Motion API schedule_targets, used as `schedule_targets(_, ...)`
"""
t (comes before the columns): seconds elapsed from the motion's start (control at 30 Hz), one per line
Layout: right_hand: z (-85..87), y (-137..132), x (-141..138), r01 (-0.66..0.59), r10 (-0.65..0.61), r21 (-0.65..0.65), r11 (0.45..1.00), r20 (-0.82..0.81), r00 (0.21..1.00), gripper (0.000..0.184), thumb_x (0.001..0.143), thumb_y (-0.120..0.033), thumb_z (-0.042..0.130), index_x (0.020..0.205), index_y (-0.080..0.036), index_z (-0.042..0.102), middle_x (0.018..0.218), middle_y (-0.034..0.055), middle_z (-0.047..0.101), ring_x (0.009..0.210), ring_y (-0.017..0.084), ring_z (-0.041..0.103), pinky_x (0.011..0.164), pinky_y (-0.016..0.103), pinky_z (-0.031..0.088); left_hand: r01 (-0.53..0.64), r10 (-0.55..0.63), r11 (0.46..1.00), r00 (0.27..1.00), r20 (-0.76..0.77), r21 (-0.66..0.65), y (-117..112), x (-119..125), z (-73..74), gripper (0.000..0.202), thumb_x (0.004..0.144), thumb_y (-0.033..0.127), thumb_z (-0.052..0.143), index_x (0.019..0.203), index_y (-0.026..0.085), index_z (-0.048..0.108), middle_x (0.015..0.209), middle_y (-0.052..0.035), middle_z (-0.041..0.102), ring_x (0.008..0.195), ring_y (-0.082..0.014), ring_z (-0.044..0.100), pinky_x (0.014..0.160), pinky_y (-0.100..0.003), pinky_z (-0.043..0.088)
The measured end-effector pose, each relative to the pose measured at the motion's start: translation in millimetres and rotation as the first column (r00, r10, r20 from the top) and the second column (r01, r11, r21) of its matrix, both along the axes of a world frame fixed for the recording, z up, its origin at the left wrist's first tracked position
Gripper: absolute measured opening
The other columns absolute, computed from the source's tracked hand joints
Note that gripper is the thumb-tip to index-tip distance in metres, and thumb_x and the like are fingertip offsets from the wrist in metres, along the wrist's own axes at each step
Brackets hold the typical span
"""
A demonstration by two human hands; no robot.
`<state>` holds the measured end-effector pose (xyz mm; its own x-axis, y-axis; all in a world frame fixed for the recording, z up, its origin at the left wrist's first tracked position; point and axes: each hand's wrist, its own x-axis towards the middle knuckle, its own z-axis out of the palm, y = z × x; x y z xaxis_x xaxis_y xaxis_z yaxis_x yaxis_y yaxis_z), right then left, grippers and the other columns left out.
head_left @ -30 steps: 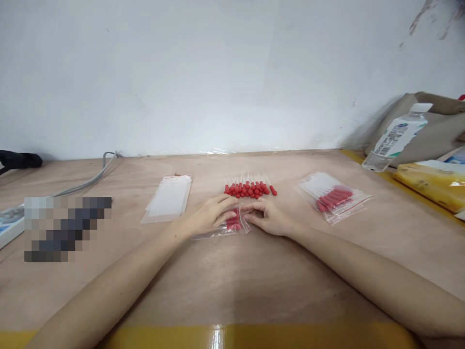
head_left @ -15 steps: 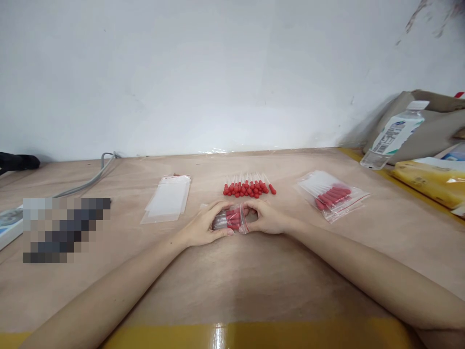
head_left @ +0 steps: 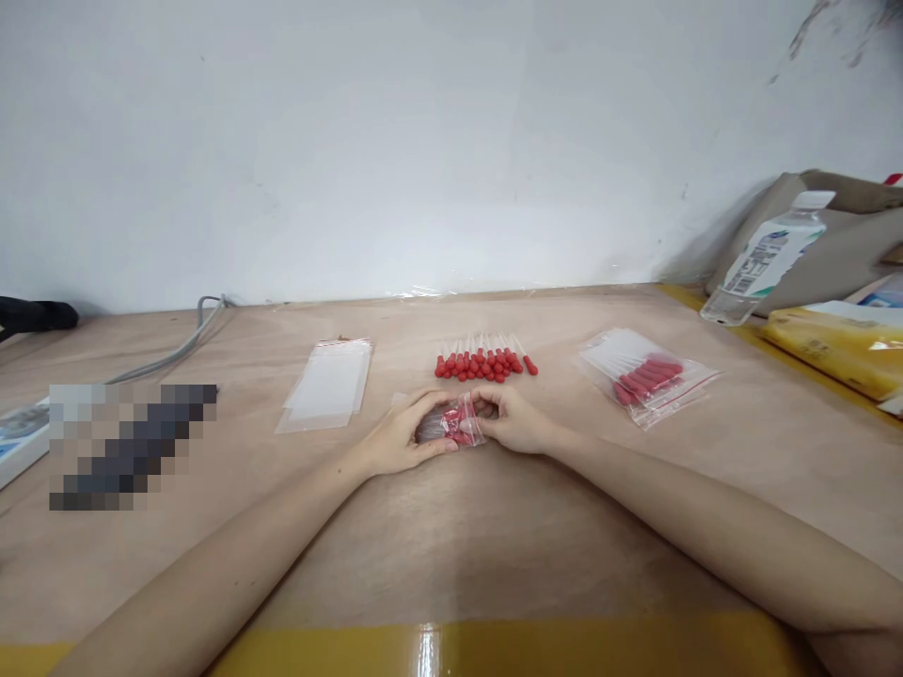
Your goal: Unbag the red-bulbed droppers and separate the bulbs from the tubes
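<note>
My left hand [head_left: 401,437] curls round the left part of a clear zip bag [head_left: 433,429], fingers over the far side and thumb along the near side. Inside the bag lie several droppers with red rubber bulbs [head_left: 452,421]. At the bag's right end, by the red zip line, my right hand [head_left: 520,419] pinches the plastic; its fingertips are partly hidden. Just beyond both hands, a row of loose droppers [head_left: 486,361] lies with red bulbs toward me and clear stems pointing to the wall.
Flat zip bags [head_left: 328,385] lie overlapped on the left. Bags filled with red-bulbed droppers [head_left: 645,381] are stacked on the right. A water bottle [head_left: 768,259] leans against a grey-brown bag [head_left: 847,240], near a yellow packet [head_left: 832,348]. A grey cable [head_left: 169,355] runs at the left.
My right thumb has moved left and up onto the bag over the red bulbs, and the bag's zip end now juts out below it. My left hand has hardly moved.
</note>
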<state>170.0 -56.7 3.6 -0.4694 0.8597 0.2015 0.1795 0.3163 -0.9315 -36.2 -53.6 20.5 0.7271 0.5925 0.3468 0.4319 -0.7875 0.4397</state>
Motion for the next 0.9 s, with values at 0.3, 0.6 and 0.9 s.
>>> schedule_targets(0.3,1.3,-2.7,6.1,-0.036,0.036,0.083,0.996,-0.002,0.999,0.023,0.071,-0.03,0.063,0.086,-0.017,0.053,0.083,0.0014,0.059,0.075,0.013,0.056,0.069,0.027,0.047,-0.032,0.032,0.999,0.999,-0.017,0.0,-1.9,-1.3,0.7,0.05,0.077,0.041,0.059,0.12,0.021,0.042,0.116,-0.0078,0.052,0.106,-0.0208,0.05,0.091,-0.035,0.041)
schedule_targets(0.6,8.4,-2.2,5.9,-0.052,0.051,0.012,0.999,0.075,0.996,0.02,0.072,-0.03,0.062,0.083,-0.016,0.053,0.076,-0.0002,0.056,0.065,0.011,0.051,0.058,0.024,0.044,-0.06,0.06,0.998,0.998,-0.035,-0.009,-3.2,-1.3,2.0,0.05,0.077,0.042,0.058,0.119,0.021,0.043,0.117,-0.0083,0.051,0.106,-0.0213,0.051,0.089,-0.035,0.043)
schedule_targets(0.9,29.0,-4.6,29.4,0.088,-0.077,-0.061,0.994,0.168,0.983,0.034,0.064,-0.027,0.07,0.092,-0.015,0.055,0.064,-0.0041,0.053,0.053,0.007,0.047,0.048,0.021,0.038,-0.078,0.076,0.996,0.996,-0.041,-0.042,-3.5,-2.5,1.3,0.05,0.077,0.041,0.058,0.12,0.021,0.043,0.118,-0.0077,0.051,0.106,-0.0209,0.05,0.089,-0.034,0.042)
